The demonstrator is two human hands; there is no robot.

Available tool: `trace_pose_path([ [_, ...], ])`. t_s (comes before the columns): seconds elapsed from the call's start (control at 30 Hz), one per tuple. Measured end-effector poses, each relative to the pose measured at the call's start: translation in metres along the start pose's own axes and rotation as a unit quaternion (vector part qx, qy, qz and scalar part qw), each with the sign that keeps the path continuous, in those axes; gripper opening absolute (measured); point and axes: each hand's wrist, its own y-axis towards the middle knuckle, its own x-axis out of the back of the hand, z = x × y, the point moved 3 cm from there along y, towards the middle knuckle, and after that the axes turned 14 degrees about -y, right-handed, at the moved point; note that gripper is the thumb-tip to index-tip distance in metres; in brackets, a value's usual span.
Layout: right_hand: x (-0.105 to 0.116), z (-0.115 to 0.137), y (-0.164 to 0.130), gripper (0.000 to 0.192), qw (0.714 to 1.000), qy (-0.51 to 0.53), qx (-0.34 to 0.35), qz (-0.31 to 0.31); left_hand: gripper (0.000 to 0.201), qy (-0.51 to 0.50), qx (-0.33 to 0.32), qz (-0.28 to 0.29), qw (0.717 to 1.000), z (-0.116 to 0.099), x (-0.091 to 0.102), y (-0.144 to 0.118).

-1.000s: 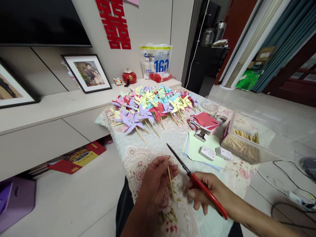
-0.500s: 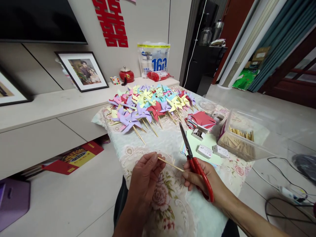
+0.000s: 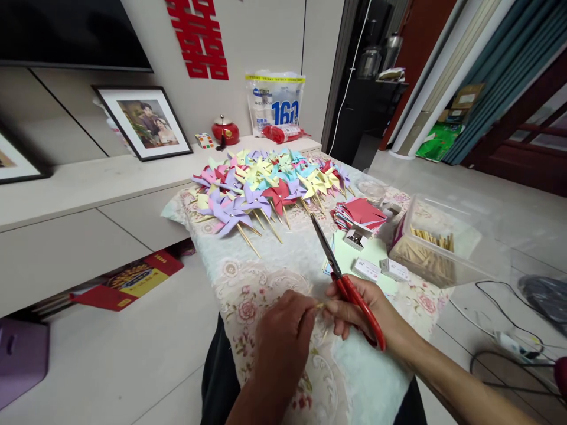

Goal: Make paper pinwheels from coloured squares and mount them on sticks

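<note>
My left hand (image 3: pixel 283 339) pinches a thin wooden stick (image 3: pixel 319 306), of which only a short end shows between both hands' fingertips. My right hand (image 3: pixel 363 313) holds red-handled scissors (image 3: pixel 343 280) with closed blades pointing up and away, and its fingertips meet the stick's end too. Both hands hover over the near end of a table covered with a floral cloth (image 3: pixel 274 265). A pile of paper pinwheels on sticks (image 3: pixel 266 186) lies at the far end.
A clear box of wooden sticks (image 3: pixel 427 251) stands at the right, beside stacked coloured paper squares (image 3: pixel 361 215), green sheets (image 3: pixel 372 254) and small white boxes (image 3: pixel 367 268). A low cabinet (image 3: pixel 88 224) runs along the left. Cables (image 3: pixel 505 330) lie on the floor at right.
My hands have come together. The stick, upright and then held level between them, is now mostly hidden in my fingers. The scissors swung from pointing left to pointing away.
</note>
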Motion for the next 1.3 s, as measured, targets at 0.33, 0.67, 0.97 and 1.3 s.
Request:
trace_pose_path([
  [0.33,0.019,-0.016,-0.029,0.06,0.992,-0.103,-0.062,0.033,0.025,-0.358,0.298,-0.042,0.884,0.021,-0.003,0.005],
  [0.67,0.019,-0.038,-0.038,0.046,0.99,-0.076,-0.079,0.089,0.018,-0.436,0.313,-0.068,0.841,0.027,-0.005,0.006],
  [0.97,0.022,-0.035,-0.049,0.047,0.981,-0.119,-0.074,0.135,0.021,-0.453,0.315,-0.123,0.825,0.023,-0.005,0.009],
  [1.3,0.033,-0.005,-0.056,0.027,0.953,-0.276,-0.081,0.094,0.018,-0.433,0.32,-0.098,0.837,0.028,-0.009,0.004],
])
